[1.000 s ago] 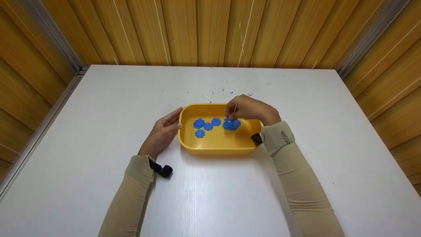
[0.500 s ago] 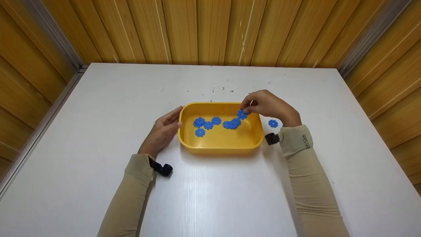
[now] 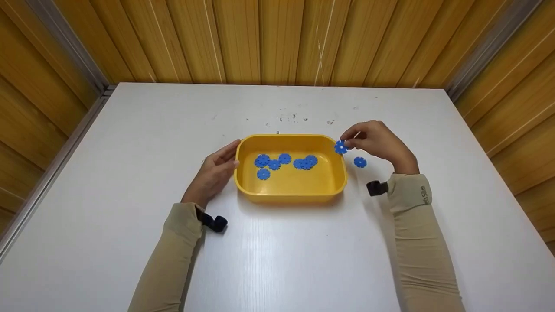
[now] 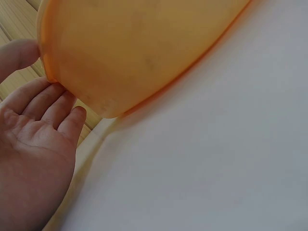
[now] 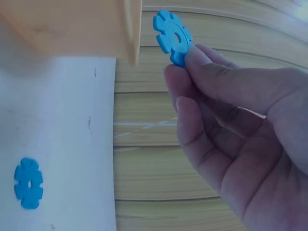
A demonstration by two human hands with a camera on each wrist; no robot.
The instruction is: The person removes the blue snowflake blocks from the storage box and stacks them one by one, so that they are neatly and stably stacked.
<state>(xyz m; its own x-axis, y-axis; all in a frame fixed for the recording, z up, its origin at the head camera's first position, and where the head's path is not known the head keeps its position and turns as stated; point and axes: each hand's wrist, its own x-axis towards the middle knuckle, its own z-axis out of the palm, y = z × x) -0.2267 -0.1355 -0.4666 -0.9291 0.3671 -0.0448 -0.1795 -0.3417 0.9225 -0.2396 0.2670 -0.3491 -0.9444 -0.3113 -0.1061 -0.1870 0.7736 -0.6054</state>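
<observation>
A yellow plastic bin (image 3: 290, 198) stands on the table, with several blue interlocking discs (image 3: 263, 174) lying flat on its floor, some overlapping. At the bin's left end, my left hand (image 3: 211, 177) touches the wall and rim with fairly straight fingers, as the left wrist view also shows. My right hand (image 3: 378, 141) pinches one blue interlocking disc (image 5: 173, 37) by its edge between thumb and index finger, tilted, above the bin's right rim. Another blue disc (image 3: 360, 162) lies on the table just right of the bin, below that hand.
The white table (image 3: 277, 260) carries small dark marks behind the bin. Wood-patterned panels (image 3: 277, 43) rise along the back and both sides. Each wrist wears a small black camera (image 3: 377, 188).
My right hand has lifted a disc from the pile at the right of the bin and moved it rightward to the rim. The disc on the table has come into view. My left hand stays put.
</observation>
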